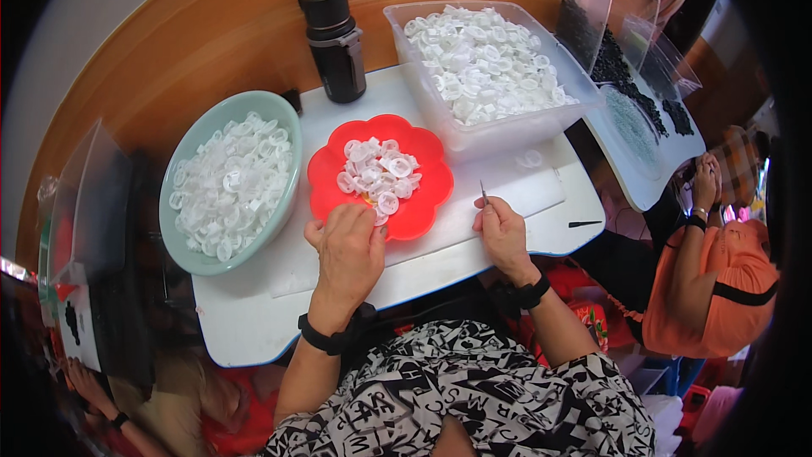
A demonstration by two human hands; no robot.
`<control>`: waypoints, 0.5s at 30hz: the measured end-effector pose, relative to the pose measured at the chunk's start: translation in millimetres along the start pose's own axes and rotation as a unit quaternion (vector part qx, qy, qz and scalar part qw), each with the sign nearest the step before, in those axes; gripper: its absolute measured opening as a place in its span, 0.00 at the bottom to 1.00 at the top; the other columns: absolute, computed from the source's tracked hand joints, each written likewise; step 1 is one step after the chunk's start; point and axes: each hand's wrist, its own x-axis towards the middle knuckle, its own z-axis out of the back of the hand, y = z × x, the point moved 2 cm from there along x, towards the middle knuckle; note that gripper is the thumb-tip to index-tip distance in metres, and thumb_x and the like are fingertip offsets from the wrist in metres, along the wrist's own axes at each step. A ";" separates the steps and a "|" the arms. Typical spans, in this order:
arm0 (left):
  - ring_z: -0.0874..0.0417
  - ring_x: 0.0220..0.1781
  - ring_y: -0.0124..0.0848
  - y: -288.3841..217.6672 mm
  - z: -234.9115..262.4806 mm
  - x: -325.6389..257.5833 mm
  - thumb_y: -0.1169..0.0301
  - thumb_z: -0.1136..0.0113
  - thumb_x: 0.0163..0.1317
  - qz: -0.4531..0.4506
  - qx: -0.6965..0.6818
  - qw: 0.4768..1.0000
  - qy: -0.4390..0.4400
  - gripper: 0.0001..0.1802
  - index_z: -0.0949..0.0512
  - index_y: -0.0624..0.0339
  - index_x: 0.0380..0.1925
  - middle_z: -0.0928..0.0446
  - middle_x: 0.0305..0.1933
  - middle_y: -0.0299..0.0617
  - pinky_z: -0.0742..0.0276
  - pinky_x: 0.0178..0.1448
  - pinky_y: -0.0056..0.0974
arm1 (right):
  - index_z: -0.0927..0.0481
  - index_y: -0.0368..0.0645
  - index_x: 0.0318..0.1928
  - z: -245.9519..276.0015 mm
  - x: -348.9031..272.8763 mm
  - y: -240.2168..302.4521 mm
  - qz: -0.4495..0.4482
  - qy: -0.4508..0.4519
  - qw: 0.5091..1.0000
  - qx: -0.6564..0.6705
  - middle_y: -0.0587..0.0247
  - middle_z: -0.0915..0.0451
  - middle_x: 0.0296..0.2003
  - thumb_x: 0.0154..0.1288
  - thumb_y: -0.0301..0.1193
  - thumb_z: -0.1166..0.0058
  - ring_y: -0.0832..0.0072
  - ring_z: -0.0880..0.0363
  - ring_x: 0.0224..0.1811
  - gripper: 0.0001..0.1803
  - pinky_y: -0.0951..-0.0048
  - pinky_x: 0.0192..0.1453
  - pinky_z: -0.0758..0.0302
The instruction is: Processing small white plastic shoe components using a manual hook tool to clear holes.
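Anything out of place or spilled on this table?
Yes: a couple of clear plastic rings lie loose on the white table beside the translucent bin, while others sit in that bin, the green basin and the red bowl. A small dark strip lies alone near the table's right edge; I can't identify it.

Head-worn fisheye looked steeply down past the wearer's patterned shirt (507, 398), near the counter (241, 322), toward the wooden panel (211, 25); left fingers (345, 218) and right fingers (501, 210) sat central.
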 end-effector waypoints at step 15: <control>0.27 0.39 0.44 14.4 -0.7 16.9 0.57 0.34 0.48 -0.055 -0.089 0.981 0.166 0.21 0.22 0.63 0.35 0.28 0.35 0.47 0.34 0.44 0.44 | 0.25 0.32 0.38 -2.0 -2.6 2.3 -0.025 -0.028 0.999 -0.031 0.66 0.26 0.19 0.66 0.25 0.60 0.81 0.30 0.23 0.10 0.78 0.29 0.32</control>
